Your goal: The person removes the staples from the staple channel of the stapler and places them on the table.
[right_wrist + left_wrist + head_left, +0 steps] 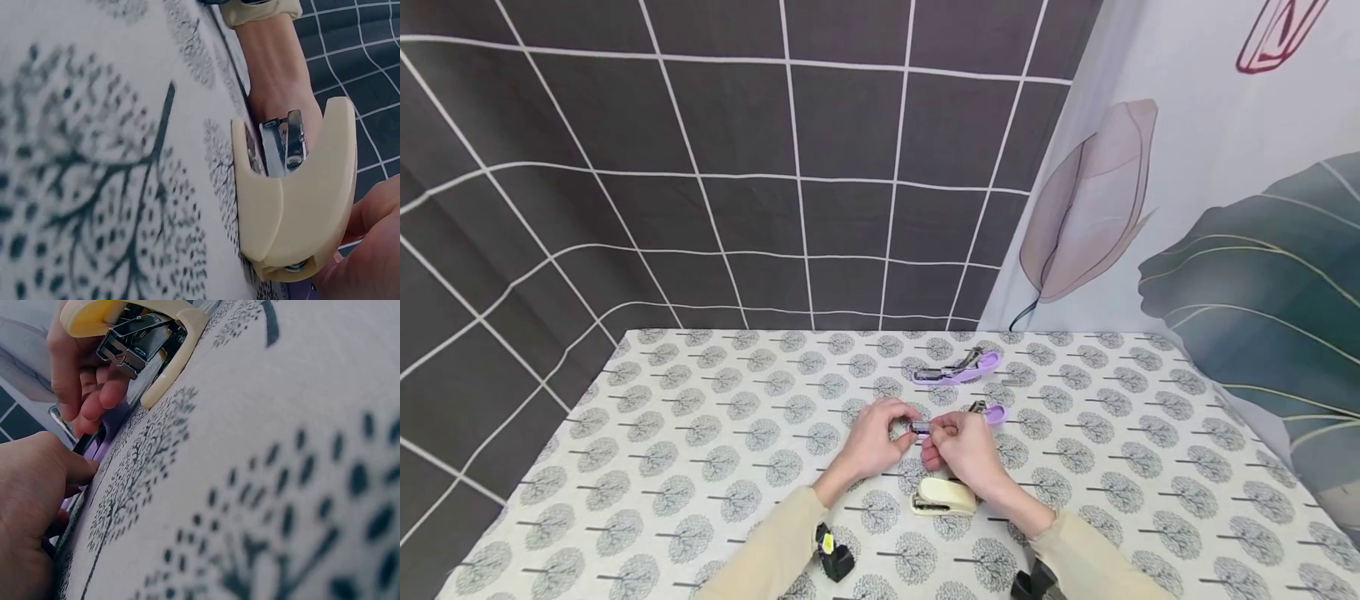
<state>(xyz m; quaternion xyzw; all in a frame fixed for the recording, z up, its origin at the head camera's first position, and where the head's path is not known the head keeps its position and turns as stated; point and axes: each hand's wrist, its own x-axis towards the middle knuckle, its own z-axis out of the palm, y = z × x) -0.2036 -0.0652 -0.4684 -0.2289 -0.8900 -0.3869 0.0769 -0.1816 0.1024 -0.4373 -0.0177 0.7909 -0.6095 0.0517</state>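
Note:
Between the two hands lies an opened purple stapler (996,414), its metal staple channel partly hidden by fingers. My left hand (872,437) grips its front end between thumb and forefinger. From the other side my right hand (967,448) pinches at the channel with curled fingers; whether a strip of staples is between the fingertips cannot be made out. Just nearer than the right hand stands a cream stapler (945,497), closed and touched by neither hand. It looms large in the right wrist view, where its metal nose (284,144) shows.
A second purple stapler (970,372) lies opened behind the hands. The table bears a white cloth (715,467) printed with trees. At the back hangs a dark gridded curtain (842,125), with a pale leaf-patterned curtain (1180,317) to the right.

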